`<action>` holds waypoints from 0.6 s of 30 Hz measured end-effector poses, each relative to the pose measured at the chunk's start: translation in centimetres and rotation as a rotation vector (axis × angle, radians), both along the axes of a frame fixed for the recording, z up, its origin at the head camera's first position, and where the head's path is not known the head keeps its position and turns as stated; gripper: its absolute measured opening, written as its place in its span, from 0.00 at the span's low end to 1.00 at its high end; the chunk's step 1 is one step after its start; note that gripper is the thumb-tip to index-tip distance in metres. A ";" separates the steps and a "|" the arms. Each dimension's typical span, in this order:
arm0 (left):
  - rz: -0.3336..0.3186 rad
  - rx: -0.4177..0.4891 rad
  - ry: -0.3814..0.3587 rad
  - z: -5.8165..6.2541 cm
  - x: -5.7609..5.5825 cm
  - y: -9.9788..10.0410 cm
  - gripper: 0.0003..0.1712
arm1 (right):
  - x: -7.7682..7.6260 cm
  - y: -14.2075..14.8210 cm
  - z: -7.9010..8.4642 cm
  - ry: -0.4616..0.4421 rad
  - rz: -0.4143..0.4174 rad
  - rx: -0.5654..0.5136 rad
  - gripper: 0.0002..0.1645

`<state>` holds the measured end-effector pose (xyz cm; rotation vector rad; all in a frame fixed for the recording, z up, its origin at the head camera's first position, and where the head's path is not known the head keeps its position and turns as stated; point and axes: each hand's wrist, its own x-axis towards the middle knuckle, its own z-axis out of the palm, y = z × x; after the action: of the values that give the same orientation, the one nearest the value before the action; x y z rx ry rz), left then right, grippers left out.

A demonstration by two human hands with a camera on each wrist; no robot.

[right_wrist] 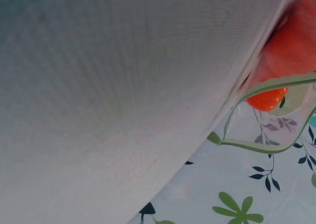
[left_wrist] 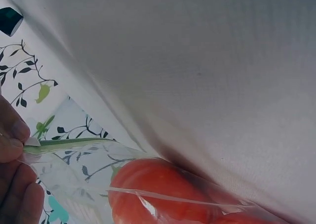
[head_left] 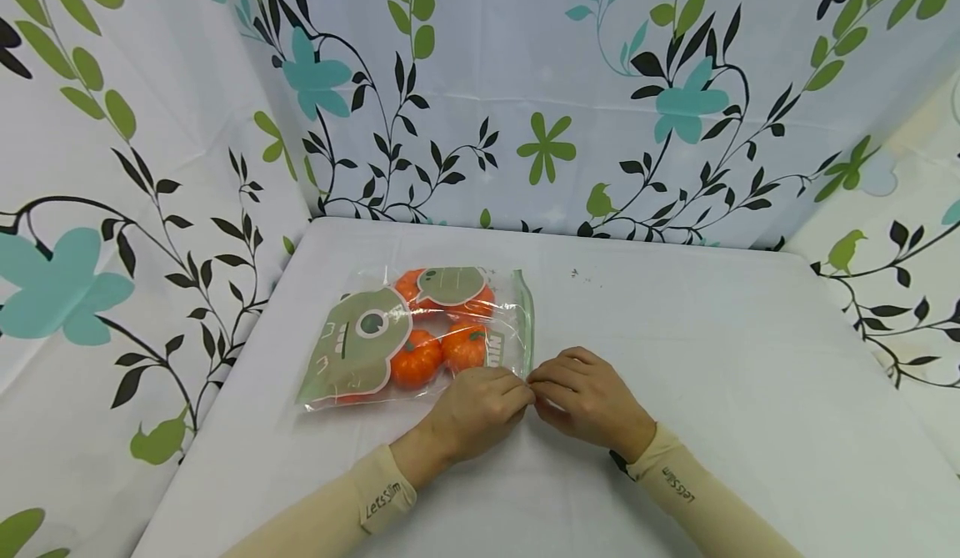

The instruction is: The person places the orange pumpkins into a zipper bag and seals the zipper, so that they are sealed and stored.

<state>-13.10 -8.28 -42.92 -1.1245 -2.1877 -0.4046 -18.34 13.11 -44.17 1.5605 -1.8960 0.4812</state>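
Observation:
A clear zip bag [head_left: 330,366] with a green dinosaur print lies on the table, several small orange pumpkins [head_left: 416,359] inside it. Its green zip edge [head_left: 527,316] faces right. At the near corner of that edge, my left hand [head_left: 483,404] pinches the bag. My right hand [head_left: 592,399] meets it there, fingers curled and pinching the same corner. In the left wrist view, fingers [left_wrist: 12,147] grip the end of the zip strip [left_wrist: 74,143]. Seen from the right wrist, the two zip strips [right_wrist: 256,147] stand apart, so the bag's mouth gapes. No fingers show there.
A white cloth covers the table [head_left: 675,358]. Patterned curtains [head_left: 465,91] with leaves and flowers hang behind it and at both sides. Small dark marks [head_left: 585,276] show on the cloth beyond the bag.

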 end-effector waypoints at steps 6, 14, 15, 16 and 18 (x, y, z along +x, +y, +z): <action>0.005 0.021 -0.007 0.2 0.1 0.0 0.07 | -0.1 -0.2 0.1 -0.006 -0.002 0.002 0.10; 0.022 0.053 -0.029 0.2 0.4 -0.1 0.08 | -0.4 -0.4 0.0 -0.006 -0.010 0.004 0.10; 0.023 0.055 -0.030 0.2 0.4 -0.1 0.08 | -0.4 -0.4 0.0 -0.007 -0.010 0.003 0.10; 0.023 0.057 -0.030 0.3 0.4 -0.1 0.07 | -0.5 -0.4 0.0 -0.007 -0.011 0.003 0.10; 0.025 0.057 -0.029 0.4 0.4 -0.1 0.07 | -0.5 -0.4 -0.1 -0.007 -0.015 0.005 0.09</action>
<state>-12.65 -8.38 -42.57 -1.0661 -2.1989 -0.4721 -18.89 12.68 -44.22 1.5489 -1.9146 0.4760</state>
